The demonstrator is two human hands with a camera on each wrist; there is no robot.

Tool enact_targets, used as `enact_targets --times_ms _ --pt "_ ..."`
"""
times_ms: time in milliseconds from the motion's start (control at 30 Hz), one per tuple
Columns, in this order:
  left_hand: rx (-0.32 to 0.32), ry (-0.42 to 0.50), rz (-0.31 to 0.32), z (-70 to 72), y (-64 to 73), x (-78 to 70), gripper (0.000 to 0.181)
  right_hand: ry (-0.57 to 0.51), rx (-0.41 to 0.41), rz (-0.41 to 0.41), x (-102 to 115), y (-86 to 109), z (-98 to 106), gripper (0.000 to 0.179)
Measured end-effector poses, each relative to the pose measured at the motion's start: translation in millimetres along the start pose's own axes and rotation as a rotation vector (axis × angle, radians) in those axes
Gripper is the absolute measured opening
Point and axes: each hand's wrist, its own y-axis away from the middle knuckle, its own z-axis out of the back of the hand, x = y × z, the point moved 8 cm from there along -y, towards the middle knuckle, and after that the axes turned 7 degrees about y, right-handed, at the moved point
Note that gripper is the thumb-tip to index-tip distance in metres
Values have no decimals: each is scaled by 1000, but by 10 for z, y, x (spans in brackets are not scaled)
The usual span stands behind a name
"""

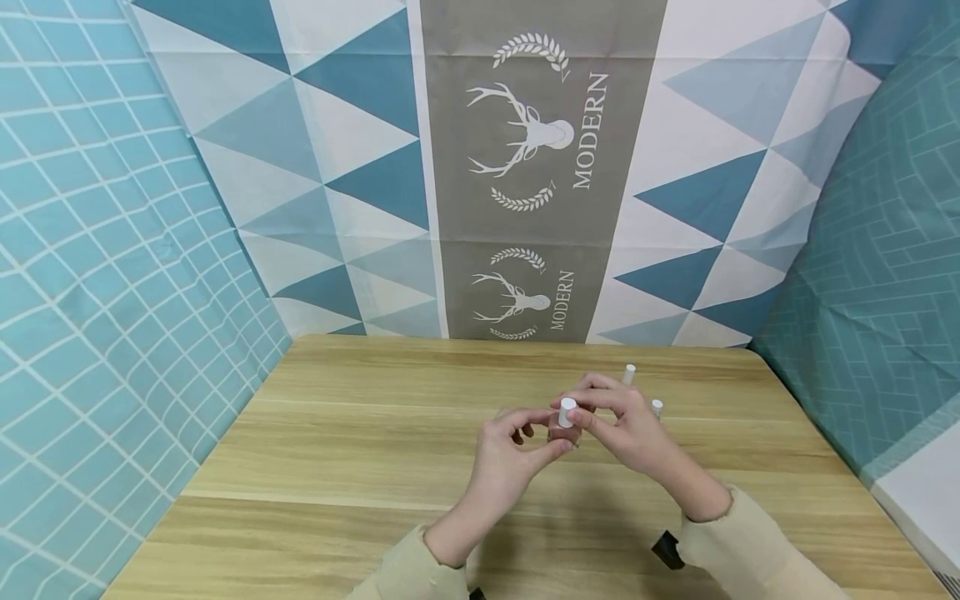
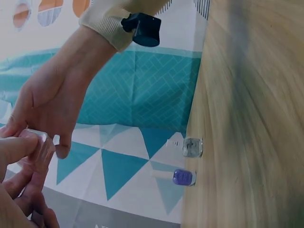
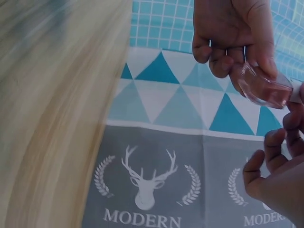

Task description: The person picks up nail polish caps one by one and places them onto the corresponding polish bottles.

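A glass nail polish bottle (image 1: 558, 432) with reddish-pink polish is held up above the table between both hands. Its white cap (image 1: 567, 412) points upward in the head view. My left hand (image 1: 501, 458) grips the glass body between thumb and fingers. Thumb and fingertips of my right hand (image 1: 630, 427) pinch the cap. The right wrist view shows the bottle (image 3: 266, 89) close up, with the cap partly hidden by fingers. Whether the cap is loose from the neck, I cannot tell.
Two more nail polish bottles stand beyond my right hand: a purple one (image 2: 183, 177) and a clear one (image 2: 192, 147), both white-capped. All this is over a wooden table (image 1: 337, 433). Patterned cloth (image 1: 525, 167) hangs behind, with teal cloth (image 1: 862, 292) at the right.
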Motion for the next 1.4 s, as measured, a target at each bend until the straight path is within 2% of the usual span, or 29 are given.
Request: enact_targets --times_ms 167,267,367,500,733,1000,1067,1267,1400 --pt "31 -28 -6 -15 -20 -3 28 134 -6 -51 -8 3 79 21" --pt "50 -41 -35 -37 -33 -14 28 223 -15 -44 25 -16 140 22" --pt "73 -44 -59 -66 -45 -8 34 268 -11 -32 35 -36 179 21" --pt "117 -46 -80 -67 -58 18 46 303 -1 -65 -58 -19 244 20" --pt "118 -78 -130 107 -72 17 57 330 -6 -139 -293 32 391 19" --pt "75 -121 -187 327 -58 83 50 373 -11 -252 -602 121 439 14" --pt "77 -132 -180 368 -47 122 48 396 -16 -273 -681 155 433 14" --pt "69 -221 -186 482 -7 229 43 466 -28 -337 -932 257 401 17" --pt "70 -284 -204 560 12 297 42 476 -52 -341 -1047 303 381 16"
